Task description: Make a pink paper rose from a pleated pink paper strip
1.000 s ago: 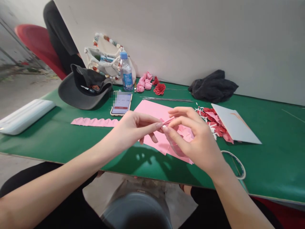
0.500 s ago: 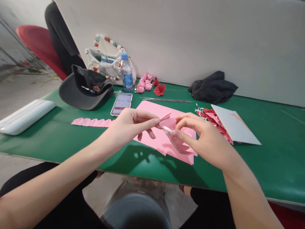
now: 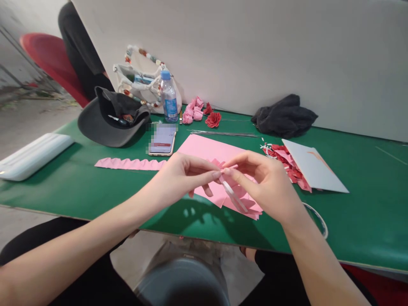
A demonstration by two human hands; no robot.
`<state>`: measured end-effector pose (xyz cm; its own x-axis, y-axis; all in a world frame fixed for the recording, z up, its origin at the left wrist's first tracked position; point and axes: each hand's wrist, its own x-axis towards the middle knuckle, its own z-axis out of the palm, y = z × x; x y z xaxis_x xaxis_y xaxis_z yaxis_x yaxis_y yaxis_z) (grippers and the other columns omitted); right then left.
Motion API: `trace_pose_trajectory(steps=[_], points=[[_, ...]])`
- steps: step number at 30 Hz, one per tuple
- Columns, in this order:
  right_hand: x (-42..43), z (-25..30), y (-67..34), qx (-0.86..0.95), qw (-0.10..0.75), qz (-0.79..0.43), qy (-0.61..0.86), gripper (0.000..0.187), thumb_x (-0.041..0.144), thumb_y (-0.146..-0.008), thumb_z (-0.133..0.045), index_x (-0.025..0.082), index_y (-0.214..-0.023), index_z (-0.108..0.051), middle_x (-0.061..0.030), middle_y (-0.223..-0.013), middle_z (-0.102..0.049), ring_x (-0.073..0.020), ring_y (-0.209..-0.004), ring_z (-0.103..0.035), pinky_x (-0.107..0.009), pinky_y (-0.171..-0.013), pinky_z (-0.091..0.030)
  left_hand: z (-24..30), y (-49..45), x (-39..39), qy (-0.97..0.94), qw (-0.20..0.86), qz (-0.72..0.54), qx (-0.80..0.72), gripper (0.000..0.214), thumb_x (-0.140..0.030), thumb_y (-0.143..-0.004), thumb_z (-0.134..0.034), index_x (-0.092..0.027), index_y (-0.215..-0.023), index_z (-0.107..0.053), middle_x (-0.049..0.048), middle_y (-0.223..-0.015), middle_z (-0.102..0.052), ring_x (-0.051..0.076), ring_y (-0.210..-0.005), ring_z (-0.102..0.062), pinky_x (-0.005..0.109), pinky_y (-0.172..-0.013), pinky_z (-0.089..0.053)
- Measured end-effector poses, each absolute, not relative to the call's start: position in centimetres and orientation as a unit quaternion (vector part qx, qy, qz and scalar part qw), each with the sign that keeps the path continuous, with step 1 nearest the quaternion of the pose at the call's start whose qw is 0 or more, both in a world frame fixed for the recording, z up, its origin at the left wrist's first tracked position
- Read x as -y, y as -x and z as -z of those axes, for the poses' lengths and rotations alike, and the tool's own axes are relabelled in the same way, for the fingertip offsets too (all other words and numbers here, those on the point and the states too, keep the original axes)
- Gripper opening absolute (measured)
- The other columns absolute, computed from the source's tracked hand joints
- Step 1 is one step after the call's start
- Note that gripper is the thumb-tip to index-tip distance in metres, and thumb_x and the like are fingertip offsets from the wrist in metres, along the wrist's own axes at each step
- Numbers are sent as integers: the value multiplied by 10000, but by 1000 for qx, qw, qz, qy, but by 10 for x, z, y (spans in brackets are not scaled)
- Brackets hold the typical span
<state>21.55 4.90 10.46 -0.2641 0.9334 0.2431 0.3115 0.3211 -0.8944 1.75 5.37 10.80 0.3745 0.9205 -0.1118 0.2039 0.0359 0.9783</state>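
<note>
In front of me the fingers of my left hand (image 3: 194,172) and my right hand (image 3: 255,176) meet, pinching small pieces of folded pink paper (image 3: 233,167) between them. A narrow whitish strip (image 3: 234,195), which looks like tape, dangles from the pinch over the pink paper sheets (image 3: 204,146). More pink pieces lie under my right hand, partly hidden. To the left, a pink paper strip with a wavy edge (image 3: 127,164) runs along the table and passes behind my left hand; whether it joins the held paper I cannot tell.
A white ring, seemingly a tape roll (image 3: 321,221), shows by my right wrist. Red and pink scraps (image 3: 296,174) lie beside a white folded card (image 3: 315,165). Behind are wires (image 3: 223,134), paper flowers (image 3: 213,120), a phone (image 3: 162,140), a bottle (image 3: 168,100) and a cap (image 3: 108,123).
My right hand has moved left and in to meet my left fingers, bringing the whitish strip to the pink paper. The white ring has come into sight by my right wrist.
</note>
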Motion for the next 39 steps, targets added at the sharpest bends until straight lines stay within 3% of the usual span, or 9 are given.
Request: trace_pose_trajectory(steps=[15,22,25,32,39], points=[[-48,-107,-215,738,378,-341,444,72,147,-878,-640,198,-854,-685,-4,-876,-736,-149,-872,-700,-271,-827,-562,-106,-20,-56,-595,564,-308,-483,204,-361,-711,-828,-190,-815,-791,46,-756,-764,159,-625,-696,179,-432,-388],[-48,-108,-214,732,355,-333,476,99,285,-891,-660,204,-896,-716,-17,-899,-763,-159,-809,-718,-259,-705,-569,-100,-20,-54,-595,547,-340,-480,171,-353,-748,-806,-197,-819,-790,34,-764,-757,132,-616,-675,165,-435,-374],[-50,-107,-213,729,371,-328,473,113,256,-886,-659,185,-813,-707,-24,-839,-756,-155,-761,-707,-267,-705,-566,-100,-20,-55,-595,561,-335,-468,163,-343,-743,-815,-193,-797,-780,25,-750,-750,127,-625,-674,159,-442,-387],[-52,-103,-214,715,400,-351,453,82,256,-875,-680,193,-837,-716,-30,-870,-758,-165,-812,-711,-277,-744,-574,-103,-18,-57,-574,611,-316,-444,235,-397,-844,-715,-167,-857,-760,48,-812,-744,137,-687,-689,163,-479,-440],[-51,-105,-213,730,384,-341,451,79,212,-883,-652,185,-840,-712,-30,-844,-751,-166,-786,-700,-279,-722,-560,-105,-15,-57,-596,615,-279,-434,238,-413,-820,-733,-181,-844,-782,64,-887,-777,124,-613,-678,166,-425,-390]])
